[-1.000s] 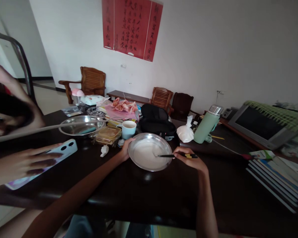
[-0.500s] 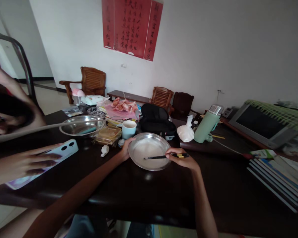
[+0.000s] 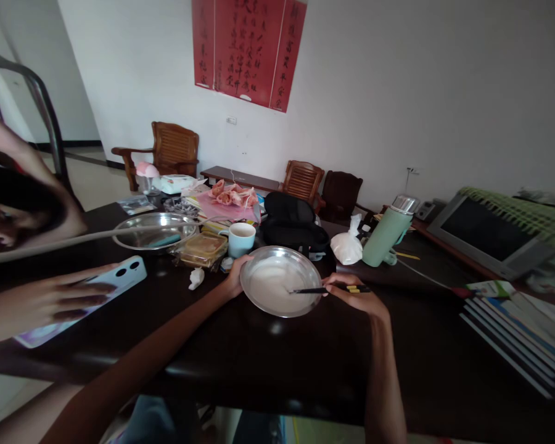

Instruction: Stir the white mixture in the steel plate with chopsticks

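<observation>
A shallow metal bowl with a milky white mixture inside stands on the dark table in front of me. My left hand grips its left rim, with the thumb at the edge and the fingers partly hidden. In my right hand, at the right of the bowl, are black chopsticks with yellow marks near the upper end. They lie nearly level across the rim, and their tips reach the mixture near the middle of the bowl.
Behind the bowl are a light blue mug, a plastic food box, a black case, a tied white bag and a green thermos. Another metal basin stands left. At left, another person's hand holds a phone. Books lie right.
My right hand has moved to the right with the chopsticks, and their tips have shifted right and slightly up within the bowl. My left hand stays on the rim.
</observation>
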### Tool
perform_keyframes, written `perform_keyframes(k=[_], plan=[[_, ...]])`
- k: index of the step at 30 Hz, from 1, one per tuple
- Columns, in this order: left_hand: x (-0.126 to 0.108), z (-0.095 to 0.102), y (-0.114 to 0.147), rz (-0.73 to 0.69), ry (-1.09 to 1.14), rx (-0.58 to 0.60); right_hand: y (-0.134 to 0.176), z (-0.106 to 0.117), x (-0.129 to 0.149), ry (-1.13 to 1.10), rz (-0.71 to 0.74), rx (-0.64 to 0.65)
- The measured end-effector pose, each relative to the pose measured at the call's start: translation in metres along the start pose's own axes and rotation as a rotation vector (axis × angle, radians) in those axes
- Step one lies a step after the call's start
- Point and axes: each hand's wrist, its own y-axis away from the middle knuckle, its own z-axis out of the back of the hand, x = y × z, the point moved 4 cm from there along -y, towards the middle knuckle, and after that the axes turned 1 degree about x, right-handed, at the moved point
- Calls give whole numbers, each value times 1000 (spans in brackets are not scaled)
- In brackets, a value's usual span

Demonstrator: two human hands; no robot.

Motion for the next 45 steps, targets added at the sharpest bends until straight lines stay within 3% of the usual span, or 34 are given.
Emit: perform_keyframes(k=[3, 8, 13, 17, 22, 26, 31, 36, 40, 45], plan=[[0, 1, 0, 1, 0, 0, -3, -7, 0, -38, 45, 63], [1, 2, 0, 6, -10, 4, -3, 1, -8, 6, 4, -51], [1, 1, -2, 4, 9, 11, -6, -5, -9, -55, 37, 49], [1, 3, -2, 23, -10, -23, -7, 0, -15, -25, 9, -85], [0, 2, 0, 7, -3, -8, -9, -4, -16, -58, 25, -23], [0, 2, 0, 11, -9, -21, -9, 1, -18, 0, -1, -120], [0, 0, 0, 14, -6, 3, -10, -5, -16, -46, 59, -6], [1, 0, -1, 8, 11, -2, -6, 2, -16, -17, 14, -74], [1, -1, -2, 4, 28, 26, -6, -2, -15, -53, 23, 13], [2, 2, -3, 20, 8, 19, -6, 4, -16, -15, -14, -87]])
